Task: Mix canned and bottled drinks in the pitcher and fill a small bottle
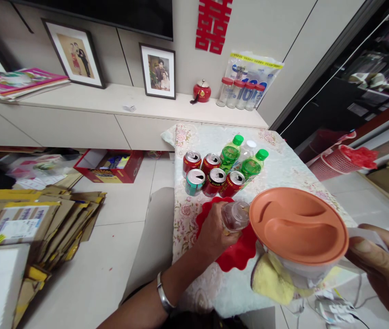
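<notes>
My left hand (217,230) is wrapped around a small clear bottle (236,215) with its open mouth up, above a red scalloped tray (235,256). My right hand (381,260) grips the clear handle of a pitcher (306,272) with an orange lid (299,226). The lid's near-left edge comes right up to the bottle's mouth; whether they touch, I cannot tell. Beneath the pitcher lies a yellow cloth (271,281). Several opened drink cans (217,180) stand behind my left hand, with two green-capped bottles (252,165) and a white-capped clear bottle (247,151) behind them.
A floral tablecloth (276,151) covers the table. Along the wall, a white cabinet (119,103) holds picture frames, a red pot (202,90) and red-lidded jars (239,93). Flattened cardboard (50,219) is piled on the floor at left. A pink basket (334,162) stands right.
</notes>
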{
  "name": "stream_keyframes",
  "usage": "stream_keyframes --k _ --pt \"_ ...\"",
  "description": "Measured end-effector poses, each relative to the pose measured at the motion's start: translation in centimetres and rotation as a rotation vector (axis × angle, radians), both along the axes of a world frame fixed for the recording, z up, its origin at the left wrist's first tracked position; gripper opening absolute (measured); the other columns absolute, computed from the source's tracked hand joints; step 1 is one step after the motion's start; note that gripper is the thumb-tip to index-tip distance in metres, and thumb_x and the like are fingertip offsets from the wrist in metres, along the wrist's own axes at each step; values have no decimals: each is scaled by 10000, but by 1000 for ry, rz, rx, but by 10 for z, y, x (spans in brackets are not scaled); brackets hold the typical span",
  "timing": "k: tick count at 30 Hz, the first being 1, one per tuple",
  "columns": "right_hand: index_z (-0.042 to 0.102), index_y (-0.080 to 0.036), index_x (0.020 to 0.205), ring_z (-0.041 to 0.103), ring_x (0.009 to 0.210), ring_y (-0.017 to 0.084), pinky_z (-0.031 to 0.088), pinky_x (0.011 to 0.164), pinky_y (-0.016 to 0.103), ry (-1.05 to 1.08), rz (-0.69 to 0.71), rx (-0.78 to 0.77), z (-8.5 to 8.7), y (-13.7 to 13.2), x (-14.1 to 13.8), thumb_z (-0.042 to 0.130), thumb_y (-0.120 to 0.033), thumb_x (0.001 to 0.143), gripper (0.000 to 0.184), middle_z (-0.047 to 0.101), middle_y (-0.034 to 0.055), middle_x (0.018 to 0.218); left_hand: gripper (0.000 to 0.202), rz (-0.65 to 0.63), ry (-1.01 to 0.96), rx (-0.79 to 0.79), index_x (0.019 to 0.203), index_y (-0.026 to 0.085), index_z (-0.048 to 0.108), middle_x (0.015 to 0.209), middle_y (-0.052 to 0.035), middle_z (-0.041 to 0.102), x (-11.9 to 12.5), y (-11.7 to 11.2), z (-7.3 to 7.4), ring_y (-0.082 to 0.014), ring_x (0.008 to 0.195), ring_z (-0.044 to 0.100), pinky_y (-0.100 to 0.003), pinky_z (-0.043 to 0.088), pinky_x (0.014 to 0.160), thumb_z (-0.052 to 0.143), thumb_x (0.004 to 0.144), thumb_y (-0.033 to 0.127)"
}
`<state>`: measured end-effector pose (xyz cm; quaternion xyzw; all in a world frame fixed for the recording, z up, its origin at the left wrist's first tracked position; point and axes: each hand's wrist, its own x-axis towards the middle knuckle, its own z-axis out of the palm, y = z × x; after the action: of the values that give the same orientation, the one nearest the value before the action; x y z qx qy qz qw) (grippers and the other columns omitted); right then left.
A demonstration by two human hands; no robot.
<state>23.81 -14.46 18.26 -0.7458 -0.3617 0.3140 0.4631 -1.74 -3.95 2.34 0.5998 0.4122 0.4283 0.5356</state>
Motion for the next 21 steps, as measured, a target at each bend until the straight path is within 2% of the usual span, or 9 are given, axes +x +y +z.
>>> stream_keyframes --k 6,12,18,21 --pt "759 -283 864 642 752 220 587 630 232 8 19 13 -2 0 -2 887 -484 655 317 711 21 840 618 4 6 3 1249 243 504 1234 -113 706 0 0 -1 -358 1191 701 -472 627 925 814 716 278" --pt "780 -278 872 659 752 233 593 610 242 17 5 2 4 4 -5 899 -464 633 325 721 32 839 614 8 16 2 1234 251 518 1202 -105 721 0 1 0 -357 1169 712 -457 636 905 826 703 283" --pt "802 -243 772 682 674 291 607 544 312 40 -23 -18 5 10 6 947 -372 401 419 721 58 760 614 9 4 -5 1235 267 513 1188 -99 730 0 0 2 -354 1155 714 -454 637 887 828 708 283" --pt "803 -249 782 697 714 312 618 568 319 44 -39 -30 4 10 4 944 -361 396 426 735 59 787 610 25 -1 0 1223 262 521 1172 -107 731 0 0 1 -365 1144 713 -463 636 872 838 702 273"
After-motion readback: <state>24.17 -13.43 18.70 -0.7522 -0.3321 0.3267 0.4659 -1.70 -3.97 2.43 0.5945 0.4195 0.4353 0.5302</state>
